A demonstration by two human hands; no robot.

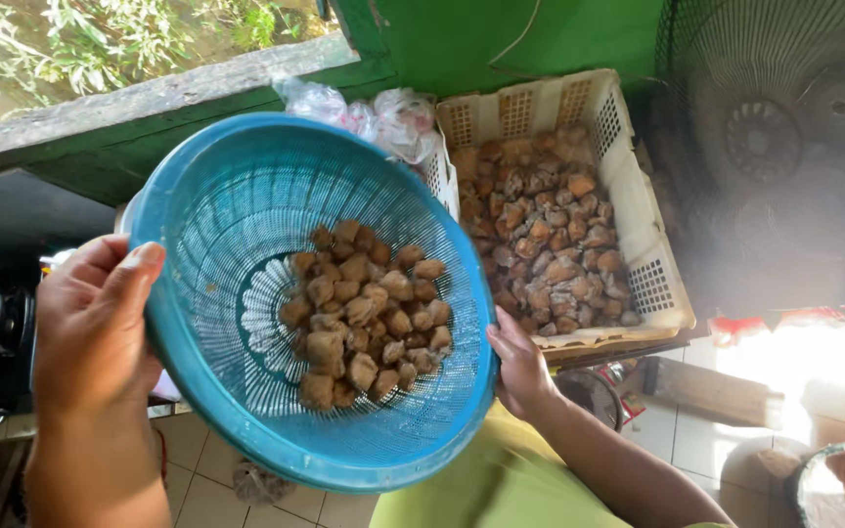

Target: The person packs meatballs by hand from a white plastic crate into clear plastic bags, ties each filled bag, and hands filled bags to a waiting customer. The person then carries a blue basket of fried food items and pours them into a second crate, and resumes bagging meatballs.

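Head view: both hands hold up a round blue basket (246, 205), tilted toward the camera.
Left hand (95, 328): closed on the basket's left rim, thumb over the edge.
Right hand (520, 367): gripping the right rim, fingers curled around it.
Basket contents: brown fried cubes (364, 313) heaped in the lower middle.
Far right: cream crate (540, 103) full of similar brown pieces, just beside the basket.
Far: plastic bags (374, 112) against a green wall (501, 39).
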